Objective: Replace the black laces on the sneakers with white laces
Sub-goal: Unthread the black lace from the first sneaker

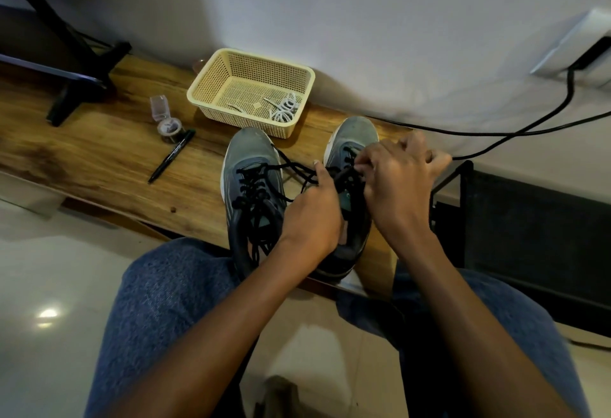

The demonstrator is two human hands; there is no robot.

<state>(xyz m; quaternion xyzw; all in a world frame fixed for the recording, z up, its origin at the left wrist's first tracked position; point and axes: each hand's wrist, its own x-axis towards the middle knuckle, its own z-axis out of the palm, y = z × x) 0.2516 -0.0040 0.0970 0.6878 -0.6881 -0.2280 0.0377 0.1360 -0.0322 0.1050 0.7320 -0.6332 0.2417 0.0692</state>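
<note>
Two grey sneakers stand side by side on a wooden bench, toes pointing away from me. The left sneaker (251, 173) has black laces (256, 182) threaded through it, with loose ends trailing to the right. My left hand (312, 216) rests on the tongue area of the right sneaker (355, 133) and holds it. My right hand (400, 179) pinches the black lace of the right sneaker near its upper eyelets. White laces (283, 110) lie in a cream plastic basket (211, 80) behind the shoes.
A black pen (171, 157), a roll of tape (169, 128) and a small clear box (159, 107) lie left of the basket. A black cable (515, 133) runs along the wall at right. A black stand (82, 63) occupies the bench's left end.
</note>
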